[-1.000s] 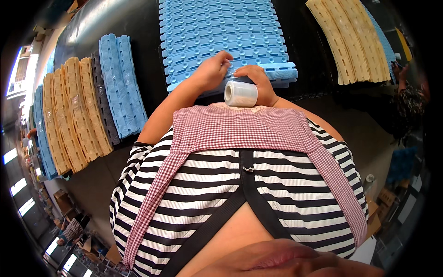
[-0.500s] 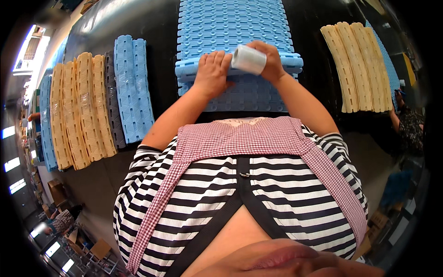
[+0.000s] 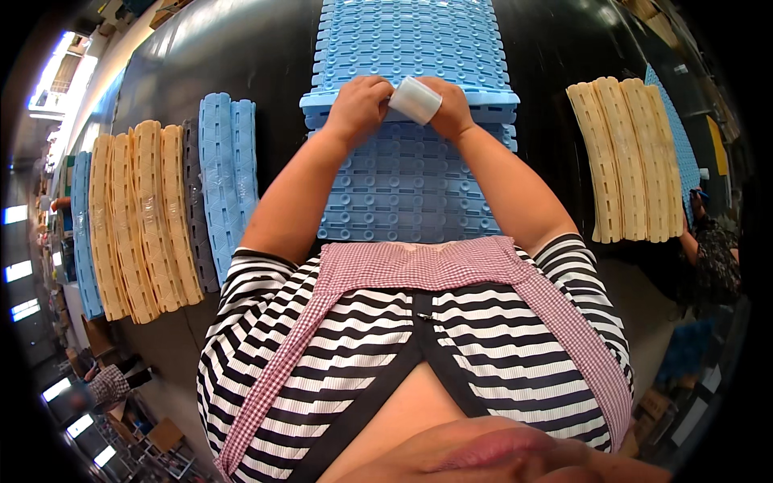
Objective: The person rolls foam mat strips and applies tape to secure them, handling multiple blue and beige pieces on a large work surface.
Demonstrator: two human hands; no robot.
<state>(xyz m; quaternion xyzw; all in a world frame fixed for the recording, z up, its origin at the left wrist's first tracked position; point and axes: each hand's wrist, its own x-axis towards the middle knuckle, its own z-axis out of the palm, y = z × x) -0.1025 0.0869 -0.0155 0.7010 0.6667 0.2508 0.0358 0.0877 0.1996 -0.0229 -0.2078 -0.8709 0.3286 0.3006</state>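
Right hand (image 3: 448, 106): gripping a film roll (image 3: 415, 100). Left hand (image 3: 357, 106): fingers bent beside it; grip, I cannot tell. Blue mat (image 3: 407, 189): near edge of the table (image 3: 282, 76), middle; one strip (image 3: 489, 101) apparently folded across, remainder flat.

tan mats (image 3: 634, 161) lie at right, folded blue mats (image 3: 217, 161) at left.
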